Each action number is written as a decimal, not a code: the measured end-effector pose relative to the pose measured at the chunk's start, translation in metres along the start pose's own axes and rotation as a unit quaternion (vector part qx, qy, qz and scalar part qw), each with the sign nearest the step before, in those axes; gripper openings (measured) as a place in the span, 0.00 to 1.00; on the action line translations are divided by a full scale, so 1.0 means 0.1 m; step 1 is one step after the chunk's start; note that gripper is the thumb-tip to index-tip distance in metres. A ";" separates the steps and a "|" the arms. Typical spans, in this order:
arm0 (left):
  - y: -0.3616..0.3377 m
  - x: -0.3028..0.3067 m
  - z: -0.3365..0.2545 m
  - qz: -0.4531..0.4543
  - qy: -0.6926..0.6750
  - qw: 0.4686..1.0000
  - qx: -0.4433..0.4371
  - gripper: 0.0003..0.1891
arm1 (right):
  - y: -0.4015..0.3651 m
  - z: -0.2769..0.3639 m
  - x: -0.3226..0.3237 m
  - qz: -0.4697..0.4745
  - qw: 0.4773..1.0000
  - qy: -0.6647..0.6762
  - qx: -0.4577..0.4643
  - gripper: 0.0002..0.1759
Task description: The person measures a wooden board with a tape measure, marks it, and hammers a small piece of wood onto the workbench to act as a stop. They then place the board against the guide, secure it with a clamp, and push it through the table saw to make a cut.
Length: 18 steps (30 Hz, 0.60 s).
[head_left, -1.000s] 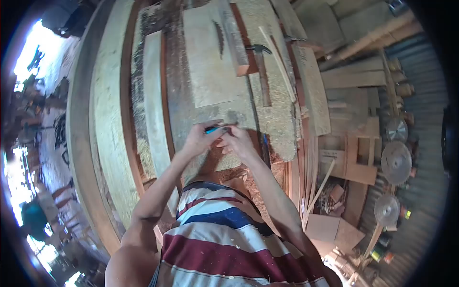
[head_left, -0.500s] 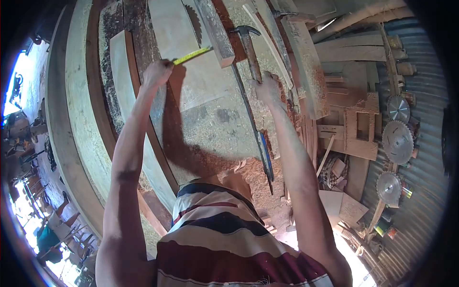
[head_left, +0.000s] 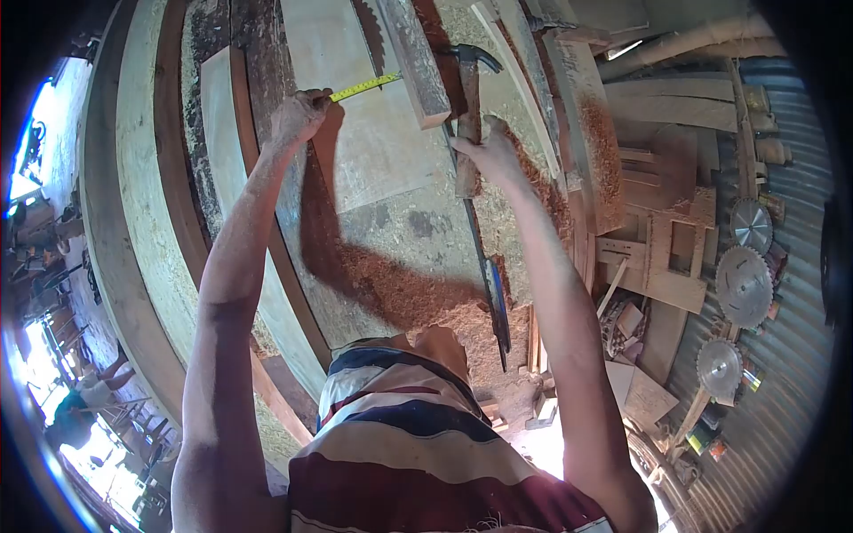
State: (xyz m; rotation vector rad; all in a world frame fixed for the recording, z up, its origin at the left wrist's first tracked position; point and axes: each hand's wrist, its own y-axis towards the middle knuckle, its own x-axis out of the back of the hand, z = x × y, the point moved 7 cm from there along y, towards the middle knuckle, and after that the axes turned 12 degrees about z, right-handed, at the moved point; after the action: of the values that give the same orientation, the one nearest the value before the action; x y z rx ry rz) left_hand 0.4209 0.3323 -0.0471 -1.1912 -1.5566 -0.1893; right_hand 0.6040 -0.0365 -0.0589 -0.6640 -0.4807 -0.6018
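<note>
My left hand [head_left: 300, 115] is closed on the end of a yellow tape measure [head_left: 366, 86]. The tape stretches right, over a pale board, to a wooden block [head_left: 421, 75] beside a toothed saw blade [head_left: 368, 31]. My right hand [head_left: 490, 151] is at the wooden handle of a hammer [head_left: 467, 115], thumb on its left side and fingers apart on its right. The hammer's head points toward the top. Below the hand, a long dark metal bar [head_left: 477, 235] runs down the sawdust-covered work surface [head_left: 391, 244].
Long planks [head_left: 142, 186] lie on the left. More boards [head_left: 582, 115] with sawdust stand at the right. Round saw blades [head_left: 745, 286] hang by a corrugated wall [head_left: 795, 178]. A person [head_left: 75, 413] is far off at lower left.
My right hand has loosened around the hammer handle, its fingers now spread. The hammer stands more upright. The view has shifted slightly.
</note>
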 end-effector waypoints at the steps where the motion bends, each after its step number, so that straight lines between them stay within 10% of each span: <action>1: -0.01 0.00 0.00 -0.002 -0.001 1.000 0.001 0.21 | 0.03 0.04 -0.05 0.004 1.000 0.009 0.005 0.50; 6: -0.12 0.03 -0.10 -0.040 0.025 0.999 0.003 0.20 | 0.17 -0.03 -0.02 0.101 0.928 0.357 -0.028 0.43; 10: -0.15 -0.06 -0.07 -0.048 0.023 0.999 -0.007 0.20 | -0.06 0.35 0.35 -0.049 0.973 0.223 -0.032 0.39; 18: -0.10 0.00 -0.07 -0.042 0.020 0.999 -0.026 0.19 | -0.93 0.13 0.10 0.098 0.932 0.336 -0.090 0.15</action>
State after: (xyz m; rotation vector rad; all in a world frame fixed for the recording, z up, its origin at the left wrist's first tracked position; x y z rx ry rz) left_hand 0.4183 0.3228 -0.0397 -1.1570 -1.5764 -0.3082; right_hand 0.5477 -0.0901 -0.0046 -0.6231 0.2824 -0.6448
